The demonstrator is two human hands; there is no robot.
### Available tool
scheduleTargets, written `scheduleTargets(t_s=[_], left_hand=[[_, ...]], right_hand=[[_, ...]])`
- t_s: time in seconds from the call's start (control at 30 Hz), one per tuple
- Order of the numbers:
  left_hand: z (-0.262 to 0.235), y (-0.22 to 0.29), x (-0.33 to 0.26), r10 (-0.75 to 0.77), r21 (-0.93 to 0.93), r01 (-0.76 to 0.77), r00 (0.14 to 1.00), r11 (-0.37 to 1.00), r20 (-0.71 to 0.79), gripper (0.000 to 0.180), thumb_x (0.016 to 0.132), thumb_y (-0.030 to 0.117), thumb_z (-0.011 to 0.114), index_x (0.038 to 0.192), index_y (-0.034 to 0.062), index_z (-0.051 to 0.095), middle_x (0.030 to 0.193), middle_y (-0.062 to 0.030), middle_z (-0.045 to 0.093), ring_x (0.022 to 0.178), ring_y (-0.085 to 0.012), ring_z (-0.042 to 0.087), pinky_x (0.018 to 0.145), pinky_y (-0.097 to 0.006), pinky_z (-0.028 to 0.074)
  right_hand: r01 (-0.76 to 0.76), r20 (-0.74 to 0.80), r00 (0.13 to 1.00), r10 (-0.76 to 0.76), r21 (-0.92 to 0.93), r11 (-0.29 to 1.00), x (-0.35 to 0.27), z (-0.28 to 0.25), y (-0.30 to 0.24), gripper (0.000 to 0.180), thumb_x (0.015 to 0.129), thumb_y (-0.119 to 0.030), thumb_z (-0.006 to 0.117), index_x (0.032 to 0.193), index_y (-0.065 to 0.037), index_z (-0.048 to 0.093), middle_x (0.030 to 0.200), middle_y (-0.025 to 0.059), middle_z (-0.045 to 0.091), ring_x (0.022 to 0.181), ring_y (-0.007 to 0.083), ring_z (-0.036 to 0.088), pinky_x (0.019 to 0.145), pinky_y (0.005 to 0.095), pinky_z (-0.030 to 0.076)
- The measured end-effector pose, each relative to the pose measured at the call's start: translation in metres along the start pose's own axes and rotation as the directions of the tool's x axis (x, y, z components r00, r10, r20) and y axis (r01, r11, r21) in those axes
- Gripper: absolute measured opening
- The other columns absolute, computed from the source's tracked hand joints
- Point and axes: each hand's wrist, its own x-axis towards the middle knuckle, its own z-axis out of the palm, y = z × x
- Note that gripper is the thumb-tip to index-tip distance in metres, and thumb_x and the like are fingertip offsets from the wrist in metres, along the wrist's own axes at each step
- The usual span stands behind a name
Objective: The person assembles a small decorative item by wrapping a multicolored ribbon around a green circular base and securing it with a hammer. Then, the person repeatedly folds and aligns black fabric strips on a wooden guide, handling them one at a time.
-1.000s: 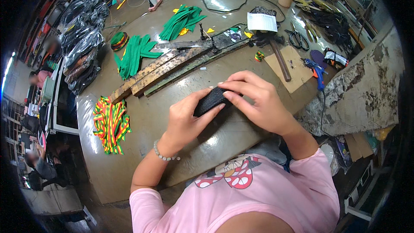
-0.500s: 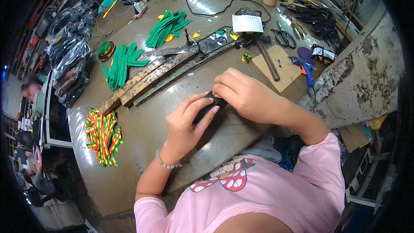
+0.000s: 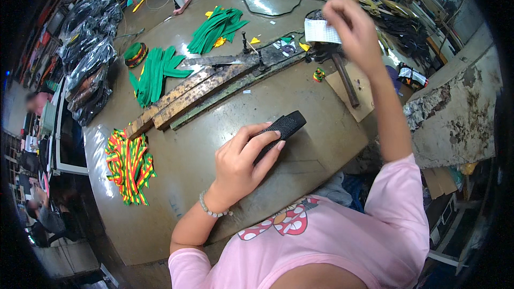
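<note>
the left hand (image 3: 236, 164) grasps a black strap (image 3: 290, 125) between thumb and fingers, the strap's free end pointing to two o'clock over the table (image 3: 199, 144). at one o'clock from it the right hand (image 3: 351, 31) is raised, blurred and loosely curled before the paper (image 3: 320, 31), whether grasping anything cannot be told; the hammer (image 3: 346, 83) lies at two o'clock.

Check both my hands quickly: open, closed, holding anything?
Left hand: closed on the folded black woven strap.
Right hand: half-curled but blurred; can't tell whether it holds anything.
</note>
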Motion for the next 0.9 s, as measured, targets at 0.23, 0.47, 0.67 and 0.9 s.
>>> scheduleTargets(t_s=[0.23, 0.47, 0.67, 0.9], left_hand=[[-0.002, -0.002, -0.001, -0.007, -0.034, 0.007, 1.0, 0.999, -0.016, 0.018, 0.07, 0.011, 0.071, 0.085, 0.0066, 0.063, 0.087, -0.0084, 0.063, 0.067, -0.02, 0.063, 0.054, -0.028, 0.049], [-0.005, 0.0, 0.002, 0.002, -0.076, -0.005, 1.0, 0.997, -0.027, 0.019, 0.07, 0.012, 0.071, 0.086, 0.0053, 0.063, 0.087, -0.01, 0.063, 0.07, -0.0223, 0.063, 0.059, -0.029, 0.05], [-0.02, 0.001, 0.006, -0.287, -0.213, 0.309, 0.949, 0.927, 0.128, 0.024, 0.073, 0.014, 0.071, 0.091, 0.0003, 0.063, 0.087, -0.0123, 0.061, 0.078, -0.0215, 0.061, 0.068, -0.03, 0.048], [-0.043, -0.011, 0.014, -0.359, -0.313, 0.359, 0.931, 0.879, 0.06, 0.016, 0.076, 0.011, 0.068, 0.084, -0.0008, 0.06, 0.083, -0.0072, 0.059, 0.076, -0.0135, 0.056, 0.071, -0.027, 0.045]], right_hand=[[0.063, 0.083, 0.996, -0.02, -0.555, 0.829, 0.034, 0.014, 0.162, 0.015, 0.084, -0.015, 0.054, 0.087, -0.002, 0.06, 0.09, 0.0136, 0.057, 0.085, 0.0332, 0.056, 0.075, 0.0393, 0.046], [0.015, 0.166, 0.975, 0.146, -0.708, 0.706, 0.028, 0.024, 0.153, 0.02, 0.083, -0.022, 0.054, 0.095, -0.006, 0.061, 0.096, 0.0115, 0.056, 0.089, 0.0295, 0.054, 0.075, 0.0405, 0.046], [-0.335, 0.557, 0.831, 0.003, 0.495, 0.802, -0.046, 0.045, 0.01, 0.066, 0.071, -0.036, 0.071, 0.125, -0.008, 0.046, 0.119, 0.0076, 0.052, 0.112, 0.0197, 0.049, 0.093, 0.036, 0.04], [-0.617, 0.444, 0.786, 0.431, 0.519, 0.592, -0.119, 0.055, -0.039, 0.059, 0.071, -0.022, 0.075, 0.121, -0.003, 0.048, 0.108, 0.0116, 0.058, 0.102, 0.0181, 0.054, 0.089, 0.0323, 0.042]])
